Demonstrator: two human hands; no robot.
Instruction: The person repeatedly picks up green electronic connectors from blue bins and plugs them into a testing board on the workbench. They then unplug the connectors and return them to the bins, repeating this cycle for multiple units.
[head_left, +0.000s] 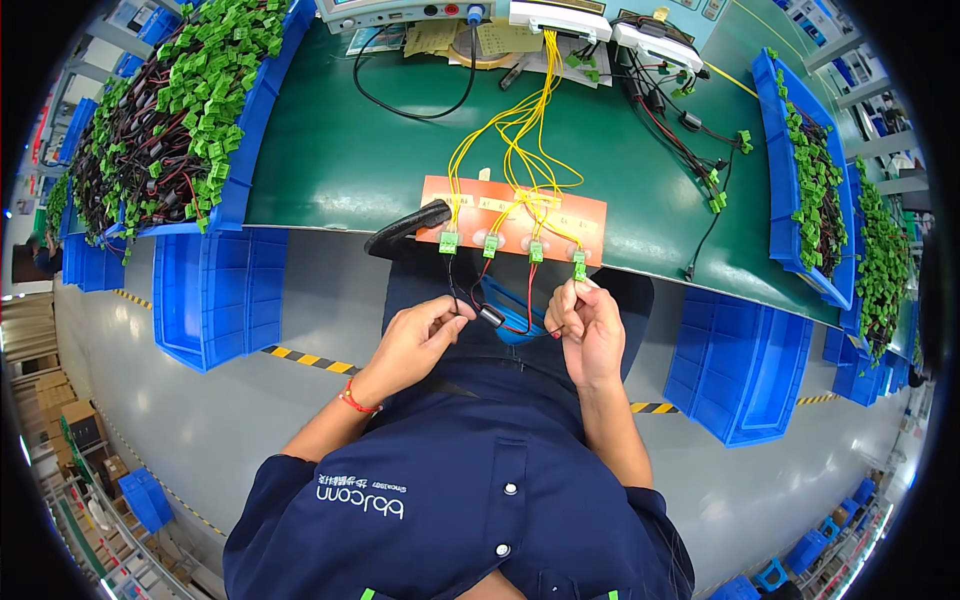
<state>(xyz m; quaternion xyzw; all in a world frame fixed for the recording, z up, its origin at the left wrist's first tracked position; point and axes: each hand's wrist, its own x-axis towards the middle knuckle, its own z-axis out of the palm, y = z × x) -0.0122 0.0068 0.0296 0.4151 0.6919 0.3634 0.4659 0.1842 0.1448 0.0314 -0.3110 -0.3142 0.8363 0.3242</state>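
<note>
A person in a dark blue work jacket sits at a green desk (340, 160), seen from above. The landmark is an orange test board (515, 215) lying at the near edge of the desk, with four small green connectors (449, 241) plugged along its near side and yellow wires (520, 130) running from it to the instruments at the back of the desk.

Just below the board, over the person's lap, both hands work on a thin wire harness (492, 316) of black and red leads with a small black part at its middle. The left hand (415, 345), with a red band on its wrist, is clenched in a pinch on the black lead below the board's leftmost connector. The right hand (590, 330) pinches the harness's other end, its fingertips touching the rightmost green connector (579, 267) at the board's near right corner.

Far left of the board, a blue bin (262, 110) is heaped with finished harnesses with green plugs. Far right of the board sits another blue bin (800, 190) with more. Blue crates (215, 295) stand on the floor below the desk.
</note>
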